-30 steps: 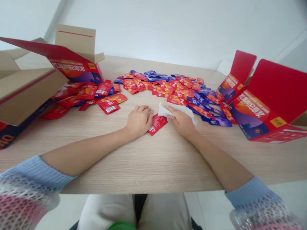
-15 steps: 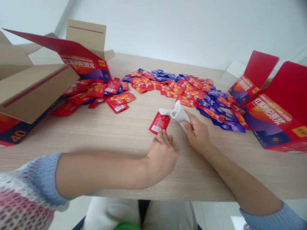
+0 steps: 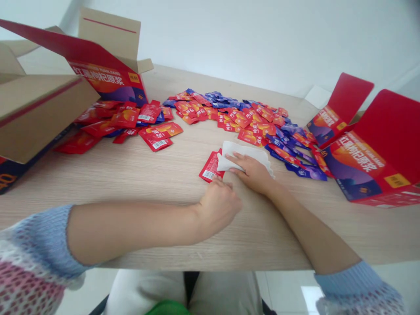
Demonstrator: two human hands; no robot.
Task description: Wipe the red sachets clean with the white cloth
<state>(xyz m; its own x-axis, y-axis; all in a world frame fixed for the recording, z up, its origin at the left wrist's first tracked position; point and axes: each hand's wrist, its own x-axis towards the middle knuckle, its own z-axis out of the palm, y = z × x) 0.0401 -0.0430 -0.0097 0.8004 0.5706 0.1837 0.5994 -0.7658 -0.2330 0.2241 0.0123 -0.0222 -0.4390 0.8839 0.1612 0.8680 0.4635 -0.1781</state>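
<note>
A single red sachet (image 3: 210, 168) lies on the table before me, its barcode side up. At its near edge my left hand (image 3: 220, 203) is closed, curled fingers on the sachet's corner; the fingertips are partly hidden. A white tissue (image 3: 259, 153) is spread flat on the table and overlaps the sachet's right side. My right hand (image 3: 252, 170) lies on the tissue with its fingers stretched out toward the sachet.
Red and purple sachets (image 3: 246, 118) form a heap across the back, and more sachets (image 3: 126, 116) lie at left. Open cartons (image 3: 108, 83) stand on the left. Smaller red boxes (image 3: 370, 162) with raised lids stand on the right. The table's edge is close to my lap.
The tissue, bunched in my right hand before, is now laid flat, partly over the sachet. My right hand has opened onto it. My left fingers have curled at the sachet's near edge.
</note>
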